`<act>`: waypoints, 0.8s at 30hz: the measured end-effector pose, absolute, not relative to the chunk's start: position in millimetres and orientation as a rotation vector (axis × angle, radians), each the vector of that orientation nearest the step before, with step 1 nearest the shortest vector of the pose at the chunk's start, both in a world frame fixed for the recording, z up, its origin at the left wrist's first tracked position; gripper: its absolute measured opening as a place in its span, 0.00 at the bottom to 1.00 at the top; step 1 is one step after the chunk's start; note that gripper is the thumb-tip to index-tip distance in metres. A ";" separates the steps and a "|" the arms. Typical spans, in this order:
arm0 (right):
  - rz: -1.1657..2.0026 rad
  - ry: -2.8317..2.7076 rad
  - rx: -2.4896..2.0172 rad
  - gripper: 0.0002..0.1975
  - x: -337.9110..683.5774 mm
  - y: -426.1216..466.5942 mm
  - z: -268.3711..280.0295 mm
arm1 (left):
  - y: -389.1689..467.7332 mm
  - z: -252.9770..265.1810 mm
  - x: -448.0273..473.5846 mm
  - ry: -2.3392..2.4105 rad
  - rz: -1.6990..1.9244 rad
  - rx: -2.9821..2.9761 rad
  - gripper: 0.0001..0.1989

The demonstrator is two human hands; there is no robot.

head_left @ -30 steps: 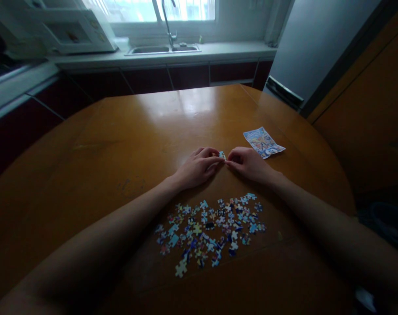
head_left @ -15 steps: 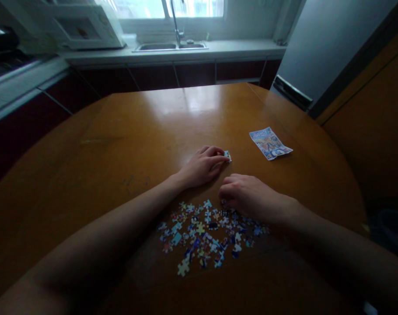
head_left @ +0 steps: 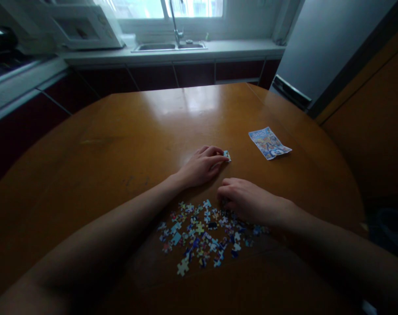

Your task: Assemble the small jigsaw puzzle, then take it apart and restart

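My left hand (head_left: 204,165) rests on the wooden table, its fingers closed on the edge of a small patch of puzzle pieces (head_left: 227,155) that lies flat. Just nearer to me, my right hand (head_left: 241,196) is bent down with curled fingers at the far edge of a pile of loose jigsaw pieces (head_left: 200,227). Its fingertips are hidden, so what they pinch cannot be made out. The pile is spread out in blue, white, yellow and dark colours, with one pale yellow piece (head_left: 183,267) at its near edge.
A creased printed picture sheet (head_left: 270,143) lies to the right on the wooden table (head_left: 120,131). Beyond the table are a counter with a sink (head_left: 159,47), a microwave (head_left: 84,28) and a fridge (head_left: 330,48).
My right hand has shifted slightly toward me and lower over the pile's far edge. My left hand stays on the small patch of pieces.
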State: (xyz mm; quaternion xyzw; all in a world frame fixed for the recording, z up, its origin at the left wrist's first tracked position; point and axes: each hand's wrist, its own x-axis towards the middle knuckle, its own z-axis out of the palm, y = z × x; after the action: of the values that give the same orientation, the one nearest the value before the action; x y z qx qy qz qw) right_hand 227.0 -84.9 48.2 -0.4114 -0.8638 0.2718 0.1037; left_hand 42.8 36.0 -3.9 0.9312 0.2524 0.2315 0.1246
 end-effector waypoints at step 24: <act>1.074 -1.404 -1.286 0.11 261.4 -9.1 8.4 | 32.0 6.3 42.6 0.731 0.992 2.752 0.12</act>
State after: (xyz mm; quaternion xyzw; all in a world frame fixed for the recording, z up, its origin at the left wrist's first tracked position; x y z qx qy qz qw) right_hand 261.4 -9.1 8.4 -0.5223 -0.5705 0.4363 0.4597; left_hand 42.6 32.0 6.3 0.9108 0.2421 0.3285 0.0632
